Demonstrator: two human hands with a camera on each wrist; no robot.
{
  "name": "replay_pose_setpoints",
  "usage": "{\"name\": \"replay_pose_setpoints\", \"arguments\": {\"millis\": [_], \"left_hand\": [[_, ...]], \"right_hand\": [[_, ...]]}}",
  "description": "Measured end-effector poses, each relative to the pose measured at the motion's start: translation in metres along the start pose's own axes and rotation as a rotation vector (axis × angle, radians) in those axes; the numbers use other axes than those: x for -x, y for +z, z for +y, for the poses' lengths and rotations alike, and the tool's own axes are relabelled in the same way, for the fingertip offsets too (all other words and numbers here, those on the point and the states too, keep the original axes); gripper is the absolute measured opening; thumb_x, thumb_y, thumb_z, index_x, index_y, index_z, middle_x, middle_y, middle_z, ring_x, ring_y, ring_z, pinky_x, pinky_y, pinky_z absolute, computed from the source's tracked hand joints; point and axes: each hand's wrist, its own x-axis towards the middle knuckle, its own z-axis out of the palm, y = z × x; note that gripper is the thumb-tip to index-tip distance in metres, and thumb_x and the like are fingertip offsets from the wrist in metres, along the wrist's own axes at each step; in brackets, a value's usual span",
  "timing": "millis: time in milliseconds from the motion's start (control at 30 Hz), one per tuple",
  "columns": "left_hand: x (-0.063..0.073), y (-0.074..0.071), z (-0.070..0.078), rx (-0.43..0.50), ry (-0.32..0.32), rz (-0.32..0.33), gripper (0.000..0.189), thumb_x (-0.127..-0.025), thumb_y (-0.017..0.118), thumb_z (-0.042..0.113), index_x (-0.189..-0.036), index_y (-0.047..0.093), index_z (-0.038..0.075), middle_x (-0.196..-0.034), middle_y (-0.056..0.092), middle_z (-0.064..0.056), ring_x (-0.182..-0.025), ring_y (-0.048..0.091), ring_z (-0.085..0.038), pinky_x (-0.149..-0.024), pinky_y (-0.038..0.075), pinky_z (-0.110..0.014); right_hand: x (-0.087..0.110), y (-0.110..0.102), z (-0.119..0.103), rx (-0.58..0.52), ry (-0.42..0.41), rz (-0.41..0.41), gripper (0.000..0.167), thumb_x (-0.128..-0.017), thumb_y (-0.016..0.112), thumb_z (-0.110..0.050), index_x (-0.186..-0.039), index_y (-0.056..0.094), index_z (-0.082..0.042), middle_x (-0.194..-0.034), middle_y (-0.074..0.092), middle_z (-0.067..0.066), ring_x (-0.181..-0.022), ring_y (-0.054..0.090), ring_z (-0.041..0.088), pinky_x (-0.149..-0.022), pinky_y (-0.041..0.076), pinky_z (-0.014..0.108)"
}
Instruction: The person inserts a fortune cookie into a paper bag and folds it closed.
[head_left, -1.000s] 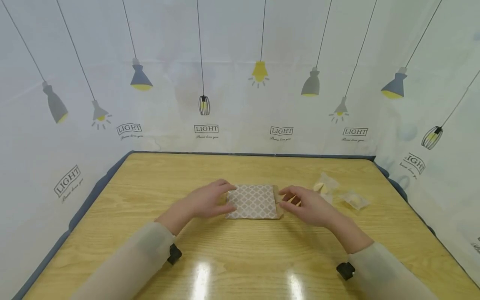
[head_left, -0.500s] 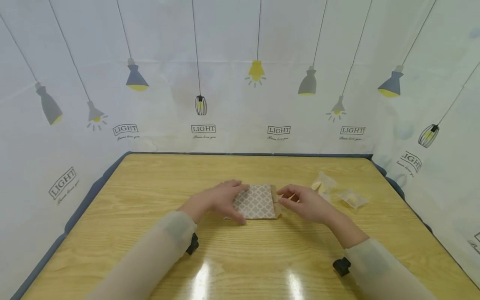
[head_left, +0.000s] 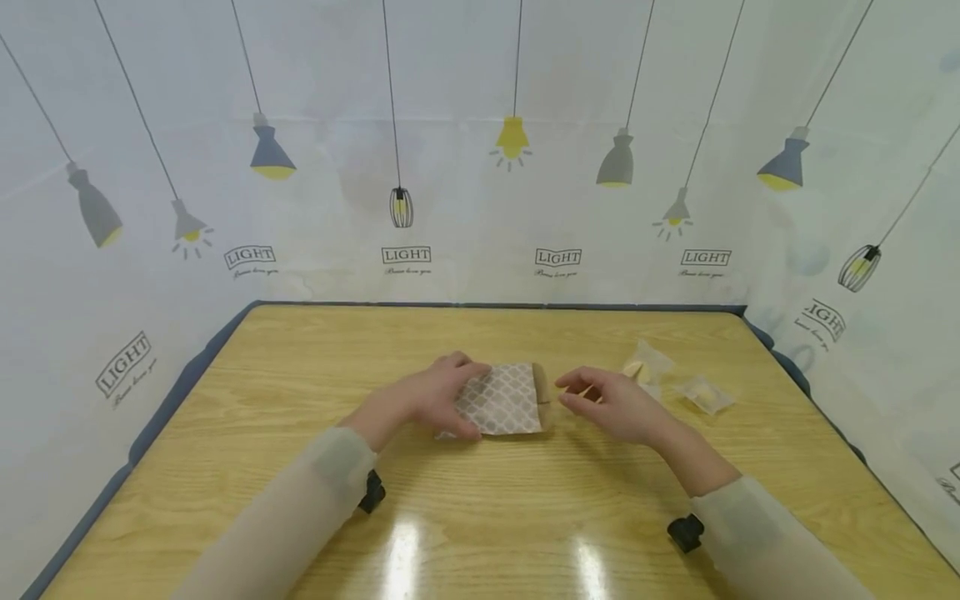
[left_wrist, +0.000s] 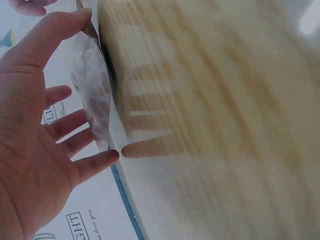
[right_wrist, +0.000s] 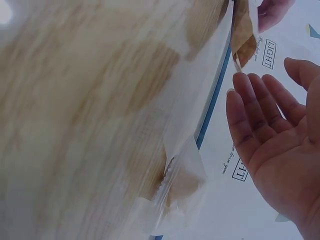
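Observation:
A small flat paper bag (head_left: 504, 400) with a white lattice print lies at the middle of the table, its brown open end facing right. My left hand (head_left: 433, 393) grips it across its left part, thumb at the near edge and fingers at the far edge. In the left wrist view the bag (left_wrist: 95, 90) stands slightly bowed between thumb and fingers. Just off the open end, my right hand (head_left: 617, 407) hovers with relaxed, slightly bent fingers and holds nothing. The right wrist view shows the bag's brown mouth (right_wrist: 244, 35) beyond those fingertips.
Behind and to the right of my right hand lie two clear-wrapped pieces, one a pale yellow folded cookie (head_left: 637, 368) and the other a small packet (head_left: 705, 395). The wooden table (head_left: 480, 500) ends at a printed wall sheet (head_left: 480, 183) at the back.
My left hand has moved in over the bag and taken hold of its edges. The bag has shifted slightly left, away from my right hand, and its open end gapes more.

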Motion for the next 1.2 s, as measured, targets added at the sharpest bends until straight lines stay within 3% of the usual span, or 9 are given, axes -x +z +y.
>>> {"name": "replay_pose_setpoints", "arguments": {"millis": [200, 500, 800, 967, 1200], "left_hand": [[0.012, -0.003, -0.007, 0.007, 0.048, 0.06, 0.112, -0.082, 0.095, 0.045, -0.173, 0.035, 0.02, -0.166, 0.041, -0.015, -0.151, 0.046, -0.034, -0.125, 0.045, -0.056], [0.032, -0.005, -0.004, 0.03, 0.093, 0.12, 0.115, -0.081, 0.097, 0.04, -0.174, 0.033, 0.018, -0.163, 0.043, -0.016, -0.147, 0.051, -0.034, -0.122, 0.048, -0.055], [0.039, -0.003, 0.001, 0.081, 0.107, 0.122, 0.121, -0.079, 0.098, 0.037, -0.175, 0.028, 0.019, -0.16, 0.042, -0.014, -0.142, 0.052, -0.031, -0.119, 0.051, -0.052], [0.041, -0.001, 0.0, 0.095, 0.115, 0.14, 0.128, -0.077, 0.098, 0.036, -0.176, 0.021, 0.016, -0.158, 0.039, -0.016, -0.137, 0.053, -0.03, -0.118, 0.052, -0.051], [0.043, 0.0, -0.003, 0.111, 0.162, 0.189, 0.108, -0.074, 0.098, 0.031, -0.163, 0.039, 0.015, -0.147, 0.041, -0.014, -0.125, 0.054, -0.026, -0.109, 0.058, -0.046]], "right_hand": [[-0.001, 0.001, -0.002, -0.086, 0.018, -0.001, 0.04, -0.112, 0.064, -0.036, -0.142, 0.07, -0.01, -0.132, 0.073, 0.011, -0.107, 0.072, 0.025, -0.083, 0.062, 0.038], [-0.008, 0.011, -0.011, -0.388, 0.012, 0.025, 0.03, -0.11, 0.069, -0.029, -0.133, 0.067, -0.009, -0.133, 0.07, 0.016, -0.116, 0.075, 0.03, -0.091, 0.068, 0.045], [-0.015, 0.019, -0.02, -0.406, -0.041, 0.056, 0.028, -0.108, 0.07, -0.012, -0.135, 0.073, -0.006, -0.132, 0.074, 0.02, -0.108, 0.078, 0.026, -0.086, 0.069, 0.043], [-0.016, 0.019, -0.022, -0.407, -0.039, 0.085, 0.029, -0.107, 0.07, -0.009, -0.135, 0.073, -0.004, -0.127, 0.076, 0.02, -0.105, 0.079, 0.027, -0.09, 0.068, 0.048], [-0.015, 0.019, -0.025, -0.44, -0.039, 0.108, 0.028, -0.107, 0.071, -0.011, -0.134, 0.073, -0.004, -0.128, 0.075, 0.019, -0.101, 0.077, 0.022, -0.092, 0.066, 0.049]]}}
